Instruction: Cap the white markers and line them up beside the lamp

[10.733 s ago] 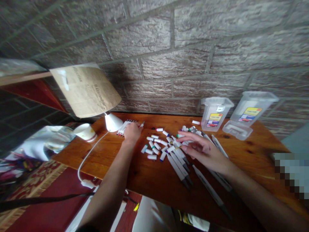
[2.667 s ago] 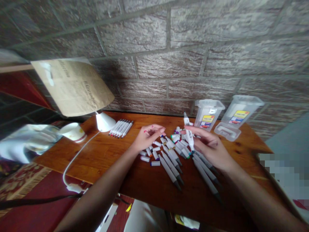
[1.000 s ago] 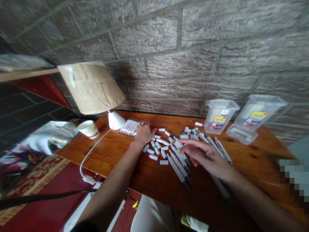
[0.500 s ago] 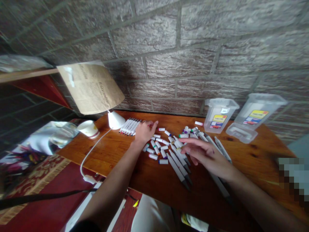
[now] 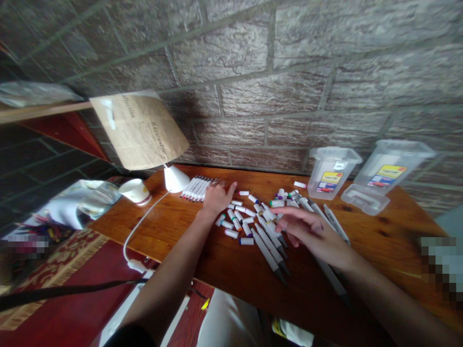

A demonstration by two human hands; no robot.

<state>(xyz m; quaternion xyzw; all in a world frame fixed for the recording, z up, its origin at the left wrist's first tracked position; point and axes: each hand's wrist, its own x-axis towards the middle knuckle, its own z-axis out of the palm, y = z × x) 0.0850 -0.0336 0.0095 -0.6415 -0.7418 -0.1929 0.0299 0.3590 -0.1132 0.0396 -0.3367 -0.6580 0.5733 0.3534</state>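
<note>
Dozens of markers (image 5: pixel 269 241) and loose caps (image 5: pixel 235 224) lie in a jumble at the middle of the table (image 5: pixel 379 226). The long bodies overlap and point toward you, and the short caps are scattered on their left and far sides.

Your right hand (image 5: pixel 311 233) hovers just above the right part of the jumble. Its fingers are loosely stretched and apart, with nothing gripped. Your left hand (image 5: pixel 216 197) lies flat at the far left edge of the caps, fingers open and spread, also holding nothing. Its fingertips sit just beside a neat row of capped markers (image 5: pixel 197 188); whether they touch it cannot be told.

You look to be between picks, one hand at the tidy row and the other over the loose pieces. Any pick from the jumble calls for a clean pinch on a single body that lies on top, lifted straight up so its neighbours do not roll. The caps are small and close together, so check the colour before you close on one.

At the far right stand two clear boxes (image 5: pixel 331 173), with a lid (image 5: pixel 363 199) lying near them. At the far left are a lamp (image 5: pixel 175 178) and a cup (image 5: pixel 136 191).
</note>
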